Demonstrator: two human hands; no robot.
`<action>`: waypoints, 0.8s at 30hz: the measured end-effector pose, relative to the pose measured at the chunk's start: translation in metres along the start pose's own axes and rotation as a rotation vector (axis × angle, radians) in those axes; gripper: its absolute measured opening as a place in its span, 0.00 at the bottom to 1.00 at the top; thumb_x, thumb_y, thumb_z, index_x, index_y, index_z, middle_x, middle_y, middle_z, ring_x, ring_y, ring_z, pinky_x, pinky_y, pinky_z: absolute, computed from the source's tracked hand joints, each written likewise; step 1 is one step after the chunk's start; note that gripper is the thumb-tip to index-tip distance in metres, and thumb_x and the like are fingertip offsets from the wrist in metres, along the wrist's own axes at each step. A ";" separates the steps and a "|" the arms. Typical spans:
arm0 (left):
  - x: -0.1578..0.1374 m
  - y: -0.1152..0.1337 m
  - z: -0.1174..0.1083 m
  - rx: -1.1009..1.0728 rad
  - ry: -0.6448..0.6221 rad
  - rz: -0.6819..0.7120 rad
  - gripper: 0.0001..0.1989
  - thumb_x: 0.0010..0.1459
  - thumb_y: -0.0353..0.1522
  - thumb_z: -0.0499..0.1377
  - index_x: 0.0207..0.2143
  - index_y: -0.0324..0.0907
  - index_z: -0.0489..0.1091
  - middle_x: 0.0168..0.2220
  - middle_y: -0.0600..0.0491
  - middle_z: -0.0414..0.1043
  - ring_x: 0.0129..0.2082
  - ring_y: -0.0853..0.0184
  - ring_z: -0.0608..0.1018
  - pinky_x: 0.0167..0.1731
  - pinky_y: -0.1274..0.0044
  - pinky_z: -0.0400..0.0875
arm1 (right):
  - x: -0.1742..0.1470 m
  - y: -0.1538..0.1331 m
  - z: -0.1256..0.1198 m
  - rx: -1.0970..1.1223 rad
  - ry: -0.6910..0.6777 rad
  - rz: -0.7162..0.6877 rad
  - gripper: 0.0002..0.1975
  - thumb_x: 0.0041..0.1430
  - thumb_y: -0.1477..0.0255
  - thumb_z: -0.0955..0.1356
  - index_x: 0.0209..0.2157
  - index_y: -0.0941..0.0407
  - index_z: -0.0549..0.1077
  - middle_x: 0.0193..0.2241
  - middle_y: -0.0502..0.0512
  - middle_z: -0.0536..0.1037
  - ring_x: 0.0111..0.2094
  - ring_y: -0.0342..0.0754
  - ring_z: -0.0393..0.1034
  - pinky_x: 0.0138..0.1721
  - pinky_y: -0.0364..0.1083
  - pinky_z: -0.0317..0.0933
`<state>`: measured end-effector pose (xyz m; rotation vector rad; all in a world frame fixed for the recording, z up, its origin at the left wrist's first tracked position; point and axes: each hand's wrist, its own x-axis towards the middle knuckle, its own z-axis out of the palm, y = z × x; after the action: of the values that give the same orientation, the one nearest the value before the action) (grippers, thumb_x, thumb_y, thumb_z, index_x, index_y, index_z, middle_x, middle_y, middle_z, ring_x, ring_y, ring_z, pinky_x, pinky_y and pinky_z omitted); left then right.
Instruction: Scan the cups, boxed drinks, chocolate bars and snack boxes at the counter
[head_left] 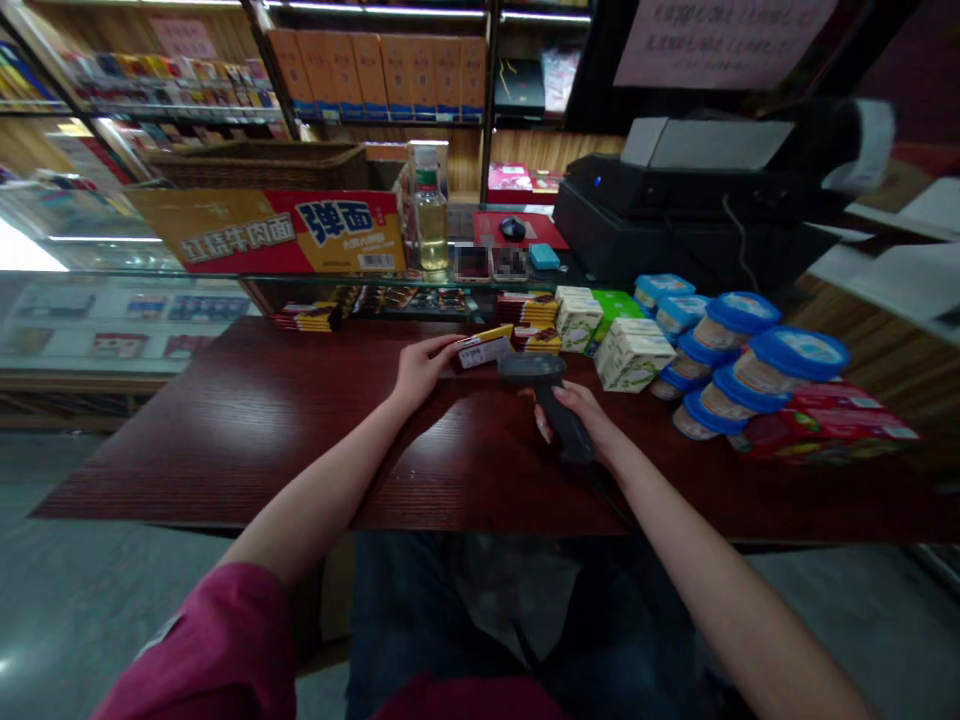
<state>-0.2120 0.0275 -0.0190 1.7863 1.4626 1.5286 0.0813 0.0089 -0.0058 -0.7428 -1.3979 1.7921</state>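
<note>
My left hand (420,372) is closed on one end of a small yellow and dark red snack packet (486,349), whose white label side faces me. In my right hand (585,412) is a dark barcode scanner (564,405), gripped round its handle, its head close to the packet's right end. Stacks of similar packets (537,309) lie just behind the scanner. White and green drink cartons (634,355) stand to the right of them. Another small pile of packets (309,317) sits at the back left of the brown counter (285,420).
Blue-lidded tubs (799,358) are stacked at the right, against red packages (832,425). Along the back glass shelf stand a noodle carton (300,232), a bottle (432,220), two phones (473,263) and a mouse (512,228). A dark printer-like machine (675,190) is at the back right.
</note>
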 end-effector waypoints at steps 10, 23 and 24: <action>-0.017 -0.062 -0.190 0.411 0.465 0.071 0.14 0.68 0.37 0.58 0.49 0.44 0.81 0.50 0.50 0.83 0.53 0.60 0.83 0.59 0.66 0.75 | 0.111 0.028 0.135 0.134 -0.152 0.028 0.28 0.51 0.50 0.77 0.40 0.60 0.76 0.22 0.53 0.79 0.17 0.45 0.71 0.18 0.42 0.66; 0.008 -0.117 -0.276 0.642 0.265 0.089 0.15 0.70 0.34 0.55 0.52 0.48 0.80 0.58 0.50 0.78 0.61 0.62 0.78 0.64 0.66 0.70 | 0.177 0.049 0.200 0.072 -0.128 0.066 0.29 0.47 0.48 0.79 0.37 0.58 0.74 0.20 0.54 0.80 0.16 0.43 0.70 0.16 0.40 0.65; 0.010 -0.121 -0.278 0.654 0.256 0.074 0.16 0.70 0.34 0.55 0.52 0.48 0.80 0.58 0.50 0.78 0.61 0.62 0.78 0.63 0.66 0.70 | 0.177 0.049 0.199 0.074 -0.116 0.068 0.29 0.47 0.48 0.79 0.37 0.58 0.74 0.20 0.54 0.80 0.15 0.43 0.70 0.16 0.40 0.65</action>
<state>-0.5134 -0.0080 -0.0158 2.0530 2.2423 1.4546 -0.1882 0.0393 -0.0061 -0.6640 -1.3876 1.9563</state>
